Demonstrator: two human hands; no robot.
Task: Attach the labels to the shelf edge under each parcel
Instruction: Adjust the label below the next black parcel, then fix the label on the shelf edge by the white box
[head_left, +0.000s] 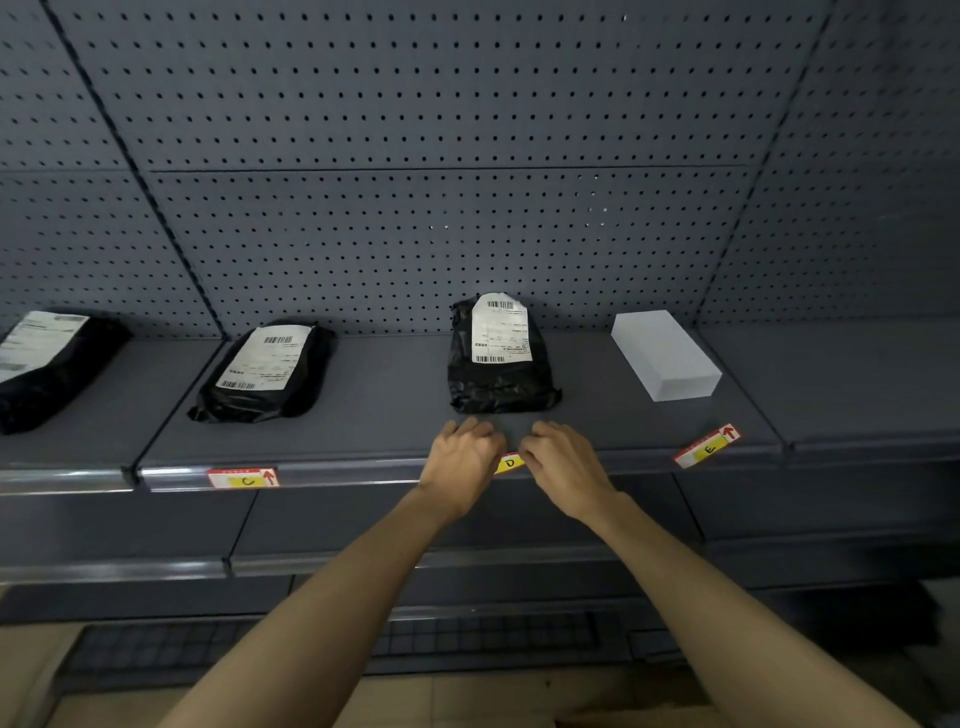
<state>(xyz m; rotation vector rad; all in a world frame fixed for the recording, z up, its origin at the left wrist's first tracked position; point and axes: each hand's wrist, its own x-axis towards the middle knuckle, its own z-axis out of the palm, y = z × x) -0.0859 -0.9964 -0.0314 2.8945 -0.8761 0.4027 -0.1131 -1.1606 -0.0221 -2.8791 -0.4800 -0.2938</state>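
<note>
My left hand and my right hand press on the two ends of the D label at the shelf edge, just below the middle black parcel. Only the yellow centre of that label shows between my fingers. The C label sits in the edge strip below another black parcel. The E label lies tilted on the shelf top in front of the white box. A third black parcel lies at the far left.
A dark pegboard back wall rises behind the shelf. Lower shelves run beneath my arms, and a tiled floor shows at the bottom. The neighbouring shelf section lies to the right.
</note>
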